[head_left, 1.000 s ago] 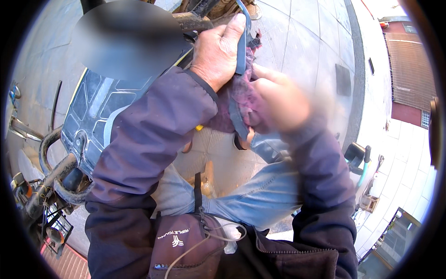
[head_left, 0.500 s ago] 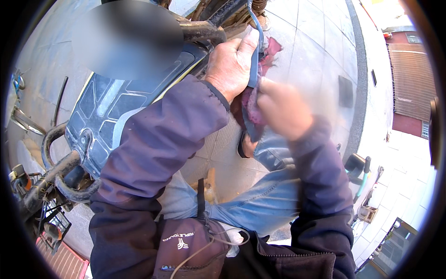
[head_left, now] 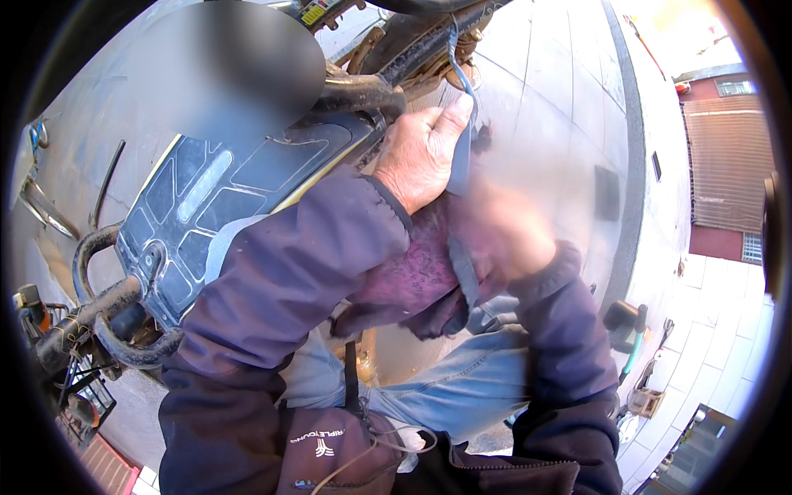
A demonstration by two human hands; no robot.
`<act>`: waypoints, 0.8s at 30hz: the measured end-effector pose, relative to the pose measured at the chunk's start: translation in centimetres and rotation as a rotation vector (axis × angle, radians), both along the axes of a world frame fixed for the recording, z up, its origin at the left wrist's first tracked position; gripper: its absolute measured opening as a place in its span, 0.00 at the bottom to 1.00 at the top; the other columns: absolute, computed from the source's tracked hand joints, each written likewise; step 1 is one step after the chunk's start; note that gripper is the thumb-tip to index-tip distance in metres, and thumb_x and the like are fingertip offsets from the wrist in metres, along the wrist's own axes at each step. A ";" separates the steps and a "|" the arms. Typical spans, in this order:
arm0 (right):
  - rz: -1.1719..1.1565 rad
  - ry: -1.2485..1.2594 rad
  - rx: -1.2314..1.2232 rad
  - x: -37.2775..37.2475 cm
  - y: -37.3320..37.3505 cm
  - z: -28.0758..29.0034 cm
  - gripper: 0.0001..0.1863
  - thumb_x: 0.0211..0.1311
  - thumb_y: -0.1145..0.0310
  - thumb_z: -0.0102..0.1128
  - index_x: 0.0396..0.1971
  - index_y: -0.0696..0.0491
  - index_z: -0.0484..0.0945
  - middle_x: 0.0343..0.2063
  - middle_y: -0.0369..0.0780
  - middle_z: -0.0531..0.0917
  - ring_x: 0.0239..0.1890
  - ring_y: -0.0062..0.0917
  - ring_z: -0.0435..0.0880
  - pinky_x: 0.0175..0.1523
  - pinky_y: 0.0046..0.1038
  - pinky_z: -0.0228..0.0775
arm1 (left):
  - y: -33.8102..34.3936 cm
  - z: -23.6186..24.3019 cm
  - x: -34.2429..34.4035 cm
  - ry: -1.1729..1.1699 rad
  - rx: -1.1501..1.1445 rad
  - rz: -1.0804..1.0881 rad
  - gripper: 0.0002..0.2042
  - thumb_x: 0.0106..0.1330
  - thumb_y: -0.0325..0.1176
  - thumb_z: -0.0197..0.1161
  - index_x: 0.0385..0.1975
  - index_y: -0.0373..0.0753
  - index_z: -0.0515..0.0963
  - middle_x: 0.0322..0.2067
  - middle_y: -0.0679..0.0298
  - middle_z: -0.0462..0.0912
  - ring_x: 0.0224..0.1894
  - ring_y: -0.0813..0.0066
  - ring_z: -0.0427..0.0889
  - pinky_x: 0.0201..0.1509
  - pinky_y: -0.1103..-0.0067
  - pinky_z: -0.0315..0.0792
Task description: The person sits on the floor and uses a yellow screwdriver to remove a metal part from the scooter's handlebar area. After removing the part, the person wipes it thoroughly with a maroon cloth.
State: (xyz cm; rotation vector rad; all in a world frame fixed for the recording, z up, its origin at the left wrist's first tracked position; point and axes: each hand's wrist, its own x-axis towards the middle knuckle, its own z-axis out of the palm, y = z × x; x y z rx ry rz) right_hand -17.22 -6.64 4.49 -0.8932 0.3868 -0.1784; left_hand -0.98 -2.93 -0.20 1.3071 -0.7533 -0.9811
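Note:
My left hand is closed with its thumb pressed on a flat blue-grey strip. From there the strip runs up to the dark frame of a vehicle. Just to the right and lower, my right hand is smeared by motion, its fingers bunched at a purple-pink cloth. The cloth spreads below both hands, over my knees. A lower length of blue-grey strip hangs down against the cloth. The contact between the right fingers, the cloth and the strip is blurred.
On the left lies the vehicle's ridged dark footboard, with bent metal tubes at its near end. A tool with a turquoise handle is at the right. Tiled paving extends beyond my hands.
The cloth has swung toward me and spread out beneath my hands. My left hand has shifted slightly right and down, still on the strip. The right hand has moved a little lower.

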 end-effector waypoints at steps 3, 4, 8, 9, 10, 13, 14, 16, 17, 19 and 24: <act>0.042 0.112 -0.507 0.6 0.3 0.3 0.24 0.56 0.80 0.42 0.55 0.60 0.71 0.43 0.36 0.80 0.42 0.17 0.78 0.48 0.21 0.71 | 0.1 -0.8 0.1 -0.009 0.031 0.003 0.24 0.70 0.54 0.50 0.23 0.38 0.73 0.21 0.75 0.69 0.25 0.88 0.64 0.29 0.84 0.63; 0.031 0.213 -0.471 1.1 0.6 0.8 0.24 0.57 0.79 0.42 0.55 0.60 0.72 0.43 0.36 0.80 0.41 0.17 0.77 0.48 0.20 0.70 | 0.1 -0.9 0.2 -0.021 0.039 0.007 0.24 0.70 0.54 0.50 0.23 0.38 0.73 0.21 0.75 0.69 0.25 0.88 0.64 0.29 0.84 0.62; -0.003 0.390 -0.620 1.4 1.4 0.5 0.22 0.57 0.78 0.42 0.52 0.57 0.74 0.33 0.38 0.82 0.35 0.18 0.78 0.44 0.22 0.71 | 0.0 -0.8 -0.2 -0.106 0.047 0.035 0.25 0.70 0.54 0.50 0.23 0.36 0.73 0.19 0.74 0.69 0.24 0.86 0.64 0.28 0.82 0.63; 0.018 0.407 -0.744 1.1 1.2 0.5 0.21 0.56 0.78 0.43 0.51 0.56 0.75 0.30 0.40 0.81 0.33 0.21 0.79 0.42 0.24 0.71 | -0.1 -0.9 -0.5 -0.102 0.032 0.045 0.25 0.70 0.54 0.50 0.23 0.36 0.73 0.19 0.74 0.69 0.24 0.86 0.64 0.28 0.82 0.63; 0.041 0.414 -0.865 0.9 0.9 0.4 0.21 0.56 0.78 0.44 0.50 0.55 0.75 0.28 0.42 0.80 0.31 0.23 0.79 0.40 0.25 0.72 | -0.1 -1.0 -0.6 -0.104 0.022 0.060 0.25 0.70 0.54 0.49 0.23 0.36 0.73 0.19 0.74 0.69 0.24 0.86 0.65 0.28 0.82 0.64; 0.054 0.450 -1.159 0.8 0.6 0.6 0.18 0.54 0.78 0.46 0.46 0.54 0.76 0.21 0.49 0.76 0.24 0.36 0.80 0.33 0.30 0.71 | -0.1 -1.1 -0.6 -0.122 0.041 0.049 0.25 0.71 0.54 0.49 0.25 0.35 0.75 0.19 0.73 0.70 0.24 0.86 0.66 0.28 0.83 0.64; 0.078 0.492 -1.211 0.7 0.5 1.0 0.18 0.54 0.77 0.47 0.45 0.54 0.77 0.20 0.49 0.76 0.23 0.37 0.80 0.33 0.31 0.71 | -0.1 -1.1 -0.6 -0.103 0.042 0.032 0.25 0.71 0.54 0.49 0.25 0.35 0.75 0.19 0.73 0.70 0.24 0.85 0.66 0.28 0.83 0.65; 0.109 0.540 -1.254 0.4 0.2 1.3 0.17 0.54 0.77 0.47 0.44 0.55 0.77 0.19 0.48 0.76 0.22 0.37 0.79 0.31 0.31 0.71 | -0.1 -1.0 -0.6 -0.111 0.049 0.019 0.26 0.71 0.54 0.48 0.25 0.35 0.75 0.19 0.72 0.70 0.24 0.85 0.66 0.29 0.82 0.65; 0.115 0.545 -1.246 0.2 0.1 1.4 0.16 0.54 0.77 0.47 0.43 0.56 0.77 0.18 0.47 0.76 0.21 0.35 0.79 0.31 0.31 0.71 | -0.1 -0.9 -0.5 -0.138 0.057 0.022 0.26 0.71 0.55 0.48 0.25 0.35 0.75 0.19 0.72 0.70 0.24 0.85 0.67 0.29 0.82 0.65; 0.105 0.524 -1.118 0.1 -0.2 1.7 0.16 0.54 0.76 0.46 0.43 0.57 0.78 0.17 0.44 0.76 0.19 0.29 0.78 0.30 0.31 0.71 | 0.0 -0.8 -0.5 -0.169 0.067 0.024 0.26 0.71 0.55 0.48 0.25 0.35 0.74 0.19 0.72 0.71 0.24 0.85 0.67 0.29 0.82 0.65; 0.000 0.455 -0.442 0.7 0.2 2.7 0.18 0.55 0.77 0.44 0.45 0.60 0.77 0.27 0.39 0.80 0.28 0.18 0.78 0.37 0.22 0.72 | -0.1 -1.2 -0.6 -0.130 0.037 0.038 0.26 0.71 0.55 0.48 0.23 0.35 0.73 0.19 0.72 0.70 0.24 0.85 0.66 0.29 0.82 0.64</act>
